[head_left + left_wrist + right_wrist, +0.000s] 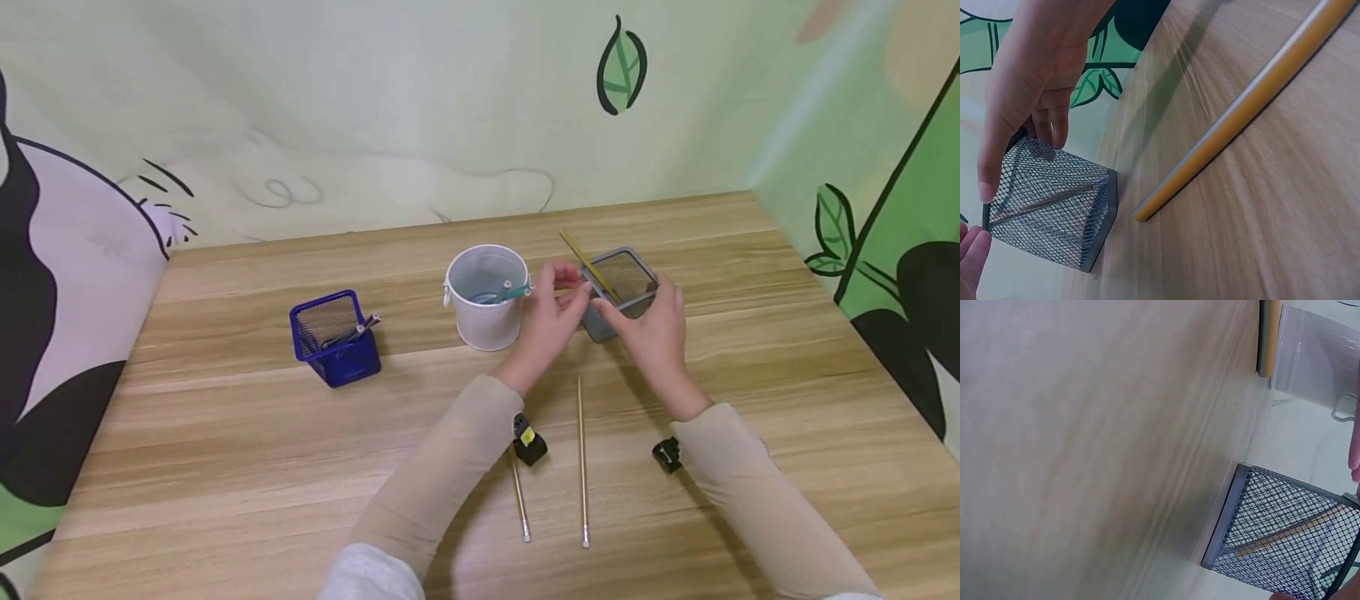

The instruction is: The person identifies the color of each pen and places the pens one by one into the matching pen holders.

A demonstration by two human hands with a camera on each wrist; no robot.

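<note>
A grey mesh pen holder point(598, 327) stands on the table with a yellow pencil point(591, 265) leaning out over its rim. My right hand point(660, 333) grips the holder at its right side, thumb on the near rim and fingers behind; the left wrist view shows this right hand point(1038, 81) bent over the rim. The left hand point(551, 312) is at the holder's left rim, fingers and thumb bent together, with a short yellow length of pencil showing between them. Its fingertips point(974, 253) come right up to the rim in the left wrist view.
A white metal bucket point(487, 325) holding several pens stands beside my left hand. Farther left is a blue mesh holder point(348, 362) with dark sticks inside. One pencil point(582, 458) lies below the hands, another pencil point(520, 492) partly beneath the left forearm. Patterned walls enclose the table.
</note>
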